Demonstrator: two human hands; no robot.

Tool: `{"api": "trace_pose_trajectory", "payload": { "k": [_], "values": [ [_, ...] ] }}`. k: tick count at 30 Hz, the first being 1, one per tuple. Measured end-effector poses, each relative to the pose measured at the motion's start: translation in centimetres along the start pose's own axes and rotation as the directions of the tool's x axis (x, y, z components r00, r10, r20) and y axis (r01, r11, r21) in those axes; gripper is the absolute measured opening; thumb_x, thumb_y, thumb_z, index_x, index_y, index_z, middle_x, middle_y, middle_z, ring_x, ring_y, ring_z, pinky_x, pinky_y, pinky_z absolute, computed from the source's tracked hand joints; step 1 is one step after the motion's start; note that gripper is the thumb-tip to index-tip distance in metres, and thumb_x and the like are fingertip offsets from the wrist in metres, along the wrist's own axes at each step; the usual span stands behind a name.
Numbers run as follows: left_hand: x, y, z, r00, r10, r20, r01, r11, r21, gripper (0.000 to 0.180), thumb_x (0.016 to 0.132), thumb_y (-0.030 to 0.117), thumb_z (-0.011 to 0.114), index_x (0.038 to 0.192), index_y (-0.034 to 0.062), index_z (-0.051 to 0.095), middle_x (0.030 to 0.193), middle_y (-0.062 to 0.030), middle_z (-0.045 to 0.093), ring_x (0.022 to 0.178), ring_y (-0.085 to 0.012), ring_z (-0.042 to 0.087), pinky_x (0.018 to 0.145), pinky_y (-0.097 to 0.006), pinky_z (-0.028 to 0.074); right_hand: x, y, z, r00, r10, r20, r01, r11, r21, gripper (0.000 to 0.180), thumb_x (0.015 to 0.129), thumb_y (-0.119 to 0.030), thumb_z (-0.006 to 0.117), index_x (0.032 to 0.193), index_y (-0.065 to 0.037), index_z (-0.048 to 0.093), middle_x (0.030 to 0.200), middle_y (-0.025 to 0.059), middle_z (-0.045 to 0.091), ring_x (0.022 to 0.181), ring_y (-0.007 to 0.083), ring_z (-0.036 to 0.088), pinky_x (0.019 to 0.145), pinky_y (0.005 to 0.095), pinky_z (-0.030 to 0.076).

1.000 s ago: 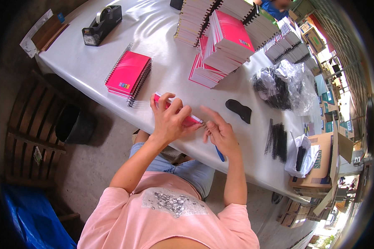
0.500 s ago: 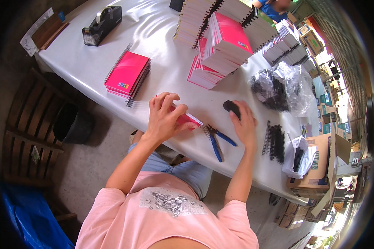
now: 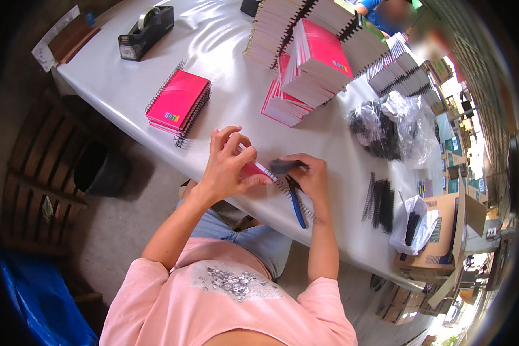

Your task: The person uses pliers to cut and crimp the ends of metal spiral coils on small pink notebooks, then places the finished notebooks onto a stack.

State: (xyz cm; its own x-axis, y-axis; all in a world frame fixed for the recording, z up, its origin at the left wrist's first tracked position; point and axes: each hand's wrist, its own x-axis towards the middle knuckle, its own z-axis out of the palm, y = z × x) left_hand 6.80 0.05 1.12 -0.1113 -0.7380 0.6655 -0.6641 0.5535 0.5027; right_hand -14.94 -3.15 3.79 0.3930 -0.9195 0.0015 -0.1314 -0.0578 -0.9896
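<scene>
So, both hands are busy at the near edge of the white-covered table [image 3: 236, 106], and the left hand [image 3: 232, 162] has a pink notebook [image 3: 251, 169], thumb on one side and bent fingers over the other, gripping it at a slant. Out from the notebook's lower right end runs a thin coil [image 3: 282, 186], trailing past the pliers [image 3: 297, 209] toward the right forearm. Over on the other side, the right hand [image 3: 311, 174] has its fingers closed on a black pad [image 3: 285, 166], blurred but clearly up by that same end of the notebook; whether pad and notebook touch, one cannot tell. Just below the right hand lie the pliers, blue handles pointing at the person, their head partly covered. Up to the left sits a stack of pink spiral notebooks [image 3: 180, 102], with a tape dispenser [image 3: 146, 32] well beyond it. Straight ahead rises a taller pile of pink books [image 3: 324, 53], white-paged blocks [image 3: 271, 30] standing behind. And on the right, a clear plastic bag [image 3: 414, 128] holds dark stuff, loose black coils [image 3: 382, 203] lie nearer, and a white bag [image 3: 410, 239] rests against a carton [image 3: 442, 233].
</scene>
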Motion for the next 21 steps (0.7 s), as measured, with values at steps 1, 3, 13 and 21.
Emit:
{"api": "trace_pose_trajectory", "payload": {
  "k": [1, 3, 13, 21],
  "values": [
    [0.1, 0.0, 0.0, 1.0, -0.009, -0.006, 0.009, 1.0, 0.004, 0.049, 0.06, 0.052, 0.077, 0.078, 0.0106, 0.057, 0.096, -0.0071, 0.051, 0.114, -0.034, 0.04, 0.091, -0.058, 0.029, 0.0, -0.9, -0.1, 0.995, -0.065, -0.079, 0.055, 0.991, -0.126, 0.03, 0.065, 0.01, 0.057, 0.091, 0.001, 0.069, 0.09, 0.0098, 0.07, 0.084, 0.0174, 0.065, 0.075, 0.0267, 0.05],
    [0.2, 0.0, 0.0, 1.0, 0.012, -0.009, -0.013, 0.999, -0.046, 0.049, 0.06, 0.052, 0.077, 0.076, 0.0105, 0.057, 0.099, -0.0073, 0.051, 0.114, -0.0342, 0.04, 0.092, -0.053, 0.031, 0.0, -2.3, 0.1, 0.988, -0.141, 0.062, 0.148, 0.978, -0.143, 0.031, 0.065, 0.011, 0.056, 0.091, 0.0, 0.07, 0.089, 0.0092, 0.07, 0.081, 0.0172, 0.065, 0.074, 0.0268, 0.05],
    [1.1, -0.7, -0.3, 0.994, -0.089, -0.063, 0.079, 0.986, -0.146, 0.056, 0.046, 0.048, 0.085, 0.074, 0.01, 0.055, 0.121, -0.0113, 0.043, 0.1, -0.0293, 0.042, 0.082, -0.04, 0.042, 1.5, -0.7, 0.9, 0.977, -0.194, -0.084, 0.128, 0.858, -0.497, 0.019, 0.071, 0.003, 0.058, 0.086, -0.001, 0.071, 0.083, 0.0093, 0.067, 0.074, 0.0164, 0.063, 0.067, 0.0289, 0.049],
    [0.4, -2.6, 1.1, 0.983, -0.178, -0.045, 0.138, 0.878, -0.458, 0.063, 0.041, 0.034, 0.092, 0.081, 0.0086, 0.051, 0.102, -0.0093, 0.046, 0.086, -0.023, 0.047, 0.072, -0.033, 0.044, 2.2, -2.4, 2.0, 0.988, -0.021, -0.156, -0.06, 0.864, -0.5, 0.029, 0.066, 0.011, 0.056, 0.088, 0.0, 0.071, 0.082, 0.01, 0.067, 0.077, 0.0172, 0.063, 0.073, 0.0277, 0.048]
  ]
}}
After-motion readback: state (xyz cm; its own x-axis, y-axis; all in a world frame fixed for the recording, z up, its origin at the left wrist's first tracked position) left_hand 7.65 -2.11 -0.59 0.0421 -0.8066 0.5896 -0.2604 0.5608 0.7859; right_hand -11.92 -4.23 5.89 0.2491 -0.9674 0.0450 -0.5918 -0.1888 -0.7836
